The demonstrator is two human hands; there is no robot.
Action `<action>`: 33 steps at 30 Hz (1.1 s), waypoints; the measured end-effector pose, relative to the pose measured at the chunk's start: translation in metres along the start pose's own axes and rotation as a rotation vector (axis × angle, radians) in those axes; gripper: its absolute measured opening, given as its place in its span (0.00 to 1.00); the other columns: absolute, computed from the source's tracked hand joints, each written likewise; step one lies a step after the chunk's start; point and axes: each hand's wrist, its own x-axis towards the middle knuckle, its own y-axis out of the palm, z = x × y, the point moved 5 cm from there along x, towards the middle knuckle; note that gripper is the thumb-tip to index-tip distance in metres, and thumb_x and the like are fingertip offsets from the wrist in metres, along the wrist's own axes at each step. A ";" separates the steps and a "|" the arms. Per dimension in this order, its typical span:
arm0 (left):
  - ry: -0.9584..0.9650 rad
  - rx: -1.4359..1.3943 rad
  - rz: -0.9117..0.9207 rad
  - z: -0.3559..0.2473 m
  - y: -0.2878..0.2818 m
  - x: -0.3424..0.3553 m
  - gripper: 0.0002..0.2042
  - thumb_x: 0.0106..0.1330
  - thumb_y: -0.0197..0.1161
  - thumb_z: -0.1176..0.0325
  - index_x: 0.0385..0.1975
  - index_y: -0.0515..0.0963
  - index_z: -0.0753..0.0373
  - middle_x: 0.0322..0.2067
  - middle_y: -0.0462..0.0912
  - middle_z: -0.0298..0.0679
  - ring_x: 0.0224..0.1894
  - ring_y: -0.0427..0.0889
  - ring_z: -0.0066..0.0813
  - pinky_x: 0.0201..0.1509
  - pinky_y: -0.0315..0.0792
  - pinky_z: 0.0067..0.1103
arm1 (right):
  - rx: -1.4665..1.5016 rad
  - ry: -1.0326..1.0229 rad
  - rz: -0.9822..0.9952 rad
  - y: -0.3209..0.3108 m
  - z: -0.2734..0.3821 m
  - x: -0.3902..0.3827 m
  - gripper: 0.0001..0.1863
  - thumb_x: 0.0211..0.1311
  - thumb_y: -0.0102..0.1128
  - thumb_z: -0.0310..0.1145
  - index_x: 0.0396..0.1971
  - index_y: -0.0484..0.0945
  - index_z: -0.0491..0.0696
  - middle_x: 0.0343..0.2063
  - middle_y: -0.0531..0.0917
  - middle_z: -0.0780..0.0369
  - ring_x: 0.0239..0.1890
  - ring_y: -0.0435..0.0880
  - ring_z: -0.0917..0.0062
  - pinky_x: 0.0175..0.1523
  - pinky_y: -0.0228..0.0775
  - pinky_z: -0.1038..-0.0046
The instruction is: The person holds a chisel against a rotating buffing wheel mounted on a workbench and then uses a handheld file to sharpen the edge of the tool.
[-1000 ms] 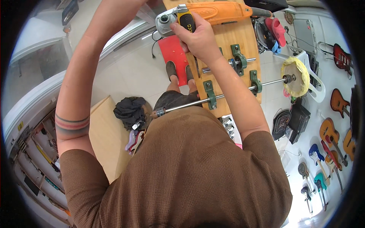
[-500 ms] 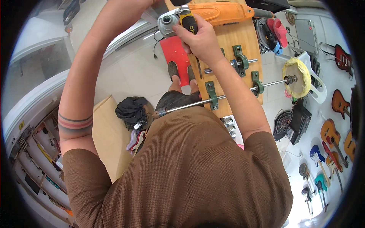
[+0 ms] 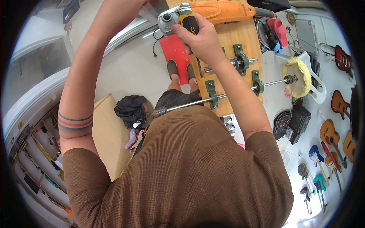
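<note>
At the top edge, the cut-off picture hides most of my left hand point(image 3: 127, 5); its fingers and anything in them are out of sight. My right hand point(image 3: 203, 39) is closed around the black and yellow handle of a hand tool point(image 3: 189, 23), whose metal end points up; its exact kind I cannot tell. Just behind that tool lies an orange power tool point(image 3: 220, 12) with a silver metal head point(image 3: 166, 25), resting on a wooden bench top point(image 3: 232, 36).
Green bearing blocks point(image 3: 257, 82) on the bench carry a long steel shaft point(image 3: 194, 103). A yellow-edged buffing wheel point(image 3: 297, 78) sits at its right end. Guitars point(image 3: 329, 131) hang along the right wall. A plywood panel point(image 3: 110, 136) leans on my left, near a black cloth bundle point(image 3: 131, 111).
My left hand has moved up and left, and a dark object above the hand tool's metal end has left the picture. My right hand keeps its grip, almost still.
</note>
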 end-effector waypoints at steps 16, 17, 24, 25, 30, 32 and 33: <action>-0.047 0.064 -0.091 -0.005 -0.016 -0.010 0.09 0.76 0.60 0.69 0.46 0.82 0.68 0.28 0.77 0.26 0.27 0.67 0.13 0.29 0.61 0.14 | 0.033 -0.031 0.015 0.004 0.019 0.007 0.12 0.67 0.69 0.37 0.37 0.77 0.44 0.17 0.76 0.70 0.14 0.72 0.88 0.20 0.65 0.81; -0.049 0.063 -0.093 -0.003 -0.015 -0.010 0.09 0.76 0.60 0.69 0.46 0.82 0.68 0.28 0.77 0.26 0.27 0.67 0.13 0.29 0.61 0.14 | 0.041 -0.029 0.019 0.004 0.017 0.008 0.12 0.67 0.69 0.36 0.37 0.77 0.44 0.17 0.76 0.70 0.14 0.72 0.88 0.19 0.65 0.81; 0.073 0.096 -0.023 -0.013 -0.006 -0.010 0.10 0.75 0.61 0.70 0.47 0.82 0.72 0.33 0.82 0.32 0.34 0.76 0.19 0.40 0.72 0.20 | 0.018 -0.037 0.017 0.005 0.015 0.008 0.12 0.67 0.69 0.36 0.37 0.78 0.44 0.17 0.76 0.70 0.14 0.73 0.88 0.19 0.65 0.81; 0.138 0.082 0.029 -0.015 -0.005 -0.009 0.11 0.75 0.62 0.70 0.47 0.81 0.72 0.35 0.84 0.34 0.37 0.79 0.21 0.45 0.74 0.22 | 0.006 -0.038 0.017 0.005 0.015 0.008 0.12 0.67 0.69 0.36 0.37 0.78 0.44 0.17 0.77 0.70 0.14 0.73 0.88 0.19 0.65 0.81; 0.057 0.206 0.025 -0.026 0.003 -0.014 0.11 0.74 0.62 0.71 0.47 0.81 0.73 0.37 0.87 0.39 0.41 0.81 0.23 0.52 0.75 0.22 | 0.026 -0.053 0.004 0.005 0.010 0.009 0.12 0.66 0.69 0.37 0.36 0.78 0.44 0.17 0.77 0.70 0.14 0.73 0.88 0.20 0.65 0.81; -0.052 0.323 0.108 -0.026 0.001 -0.012 0.11 0.74 0.63 0.71 0.47 0.81 0.72 0.38 0.87 0.40 0.42 0.82 0.23 0.54 0.75 0.22 | -0.005 -0.049 -0.007 0.005 0.007 0.008 0.12 0.66 0.70 0.37 0.36 0.79 0.45 0.17 0.77 0.70 0.14 0.73 0.88 0.20 0.65 0.81; 0.041 0.302 0.068 -0.033 -0.003 -0.012 0.11 0.73 0.63 0.71 0.47 0.82 0.72 0.37 0.87 0.39 0.41 0.82 0.23 0.52 0.75 0.22 | -0.003 -0.050 -0.006 0.005 0.004 0.009 0.12 0.66 0.70 0.37 0.36 0.79 0.45 0.17 0.77 0.70 0.14 0.73 0.88 0.20 0.65 0.81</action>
